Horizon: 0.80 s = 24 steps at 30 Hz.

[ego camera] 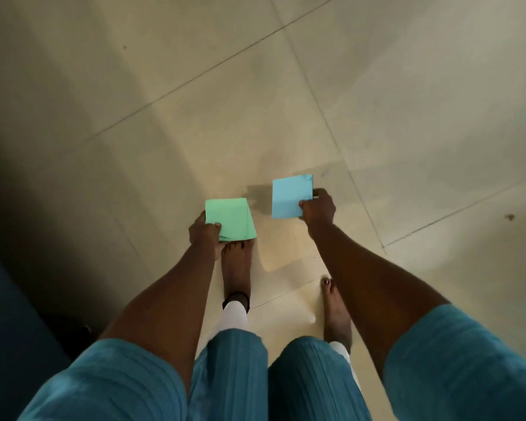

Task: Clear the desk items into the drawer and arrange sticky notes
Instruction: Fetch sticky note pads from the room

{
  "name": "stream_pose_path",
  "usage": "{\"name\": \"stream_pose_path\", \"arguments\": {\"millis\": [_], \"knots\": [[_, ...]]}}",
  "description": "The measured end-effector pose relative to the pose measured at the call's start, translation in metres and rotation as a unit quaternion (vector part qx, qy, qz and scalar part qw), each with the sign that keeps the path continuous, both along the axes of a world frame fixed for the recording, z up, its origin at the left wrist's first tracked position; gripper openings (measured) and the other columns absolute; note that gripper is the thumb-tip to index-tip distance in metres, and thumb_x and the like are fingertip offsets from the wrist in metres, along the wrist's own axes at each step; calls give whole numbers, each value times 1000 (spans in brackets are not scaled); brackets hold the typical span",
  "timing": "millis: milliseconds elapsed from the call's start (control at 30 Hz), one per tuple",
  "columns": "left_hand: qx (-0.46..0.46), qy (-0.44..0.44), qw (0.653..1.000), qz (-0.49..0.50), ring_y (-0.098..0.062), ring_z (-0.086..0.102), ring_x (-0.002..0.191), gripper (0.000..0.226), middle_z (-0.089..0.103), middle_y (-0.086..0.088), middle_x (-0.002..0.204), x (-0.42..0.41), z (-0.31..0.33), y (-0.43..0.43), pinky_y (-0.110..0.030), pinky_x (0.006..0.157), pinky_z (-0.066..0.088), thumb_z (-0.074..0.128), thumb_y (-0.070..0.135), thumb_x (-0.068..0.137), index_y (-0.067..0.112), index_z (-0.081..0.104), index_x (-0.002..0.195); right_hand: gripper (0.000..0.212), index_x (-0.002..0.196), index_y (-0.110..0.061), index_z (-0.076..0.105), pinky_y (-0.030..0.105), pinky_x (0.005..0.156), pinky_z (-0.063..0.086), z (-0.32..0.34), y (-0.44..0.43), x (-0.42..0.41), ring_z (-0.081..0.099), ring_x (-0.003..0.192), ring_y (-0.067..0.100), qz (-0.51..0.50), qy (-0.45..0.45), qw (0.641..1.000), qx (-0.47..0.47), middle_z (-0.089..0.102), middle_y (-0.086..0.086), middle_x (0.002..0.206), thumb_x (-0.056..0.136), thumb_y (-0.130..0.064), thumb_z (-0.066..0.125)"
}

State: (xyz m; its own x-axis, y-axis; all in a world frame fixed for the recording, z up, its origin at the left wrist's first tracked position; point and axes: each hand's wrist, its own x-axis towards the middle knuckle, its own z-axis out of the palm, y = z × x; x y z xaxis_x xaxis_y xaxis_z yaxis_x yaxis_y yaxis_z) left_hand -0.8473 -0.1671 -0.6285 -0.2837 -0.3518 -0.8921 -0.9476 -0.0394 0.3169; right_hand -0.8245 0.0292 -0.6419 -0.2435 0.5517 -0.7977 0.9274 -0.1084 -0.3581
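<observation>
I look straight down at a tiled floor. My left hand (204, 233) grips a pad of green sticky notes (231, 218) by its near left corner, the sheets fanned slightly. My right hand (318, 209) pinches a pad of blue sticky notes (290, 196) at its right edge, holding it a little farther out than the green pad. Both pads are held in the air above my bare feet. No desk or drawer is in view.
Pale beige floor tiles (255, 86) with thin grout lines fill the view. A dark blue piece of furniture (9, 314) stands at the lower left in shadow. My bare feet (236, 268) and teal trouser legs are below the hands.
</observation>
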Motion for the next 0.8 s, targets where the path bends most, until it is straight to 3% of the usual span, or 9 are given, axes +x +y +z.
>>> {"name": "stream_pose_path", "arguments": {"millis": [67,167,200,300,367,467,567,700,800], "knots": [[42,-12,998,-38,-24,45,102,53,47,-5,111,7,24,17,-51,93,42,38,-17,91,16,47,133,31,111,-1,58,47,78,56,23,10,22,61,94,33,-88,-13,996,-18,60,17,105,81,4,53],[54,-39,994,-91,-22,48,99,43,52,-11,106,11,57,40,-39,75,46,36,-24,86,13,54,97,30,111,4,56,41,70,54,63,24,55,58,82,29,-246,2,966,-81,57,19,106,82,9,51],[59,-45,991,-109,-23,49,99,43,53,-14,110,15,67,49,-38,73,47,36,-26,84,10,54,98,29,112,4,55,42,72,53,78,30,64,57,79,28,-305,17,947,-100,56,20,107,84,10,51],[88,-37,984,-149,-26,50,101,63,50,-19,133,23,107,82,-46,88,46,37,-26,83,3,39,138,24,110,-2,54,37,66,48,134,47,91,56,83,30,-448,50,881,-140,52,16,103,89,8,48],[107,-36,977,-183,-26,49,101,66,52,-17,131,27,138,107,-41,86,41,36,-25,85,7,36,143,17,97,-10,54,29,65,43,170,56,108,56,89,29,-506,57,846,-157,54,15,103,89,4,48],[121,-47,963,-237,-26,48,98,57,52,-10,113,34,197,145,-37,84,37,34,-19,89,8,45,138,17,97,-11,54,39,73,42,227,75,130,57,73,27,-564,86,803,-172,56,15,97,86,1,50],[120,-52,948,-291,-30,50,96,52,53,-13,109,38,251,179,-39,75,43,34,-17,90,5,48,135,15,90,-9,55,36,65,45,285,96,143,54,67,25,-593,117,781,-157,55,13,85,82,4,50],[139,-21,927,-348,-27,51,73,50,52,-16,102,48,329,233,-30,64,41,29,-20,88,0,51,129,19,79,0,53,35,58,47,364,131,167,54,70,26,-620,171,757,-119,55,16,79,86,16,46],[144,-10,900,-412,-30,52,88,51,54,-15,103,65,380,274,-30,64,43,31,-20,87,2,54,127,16,79,1,53,34,59,48,417,154,197,55,71,27,-642,202,733,-100,55,18,83,87,15,48]]}}
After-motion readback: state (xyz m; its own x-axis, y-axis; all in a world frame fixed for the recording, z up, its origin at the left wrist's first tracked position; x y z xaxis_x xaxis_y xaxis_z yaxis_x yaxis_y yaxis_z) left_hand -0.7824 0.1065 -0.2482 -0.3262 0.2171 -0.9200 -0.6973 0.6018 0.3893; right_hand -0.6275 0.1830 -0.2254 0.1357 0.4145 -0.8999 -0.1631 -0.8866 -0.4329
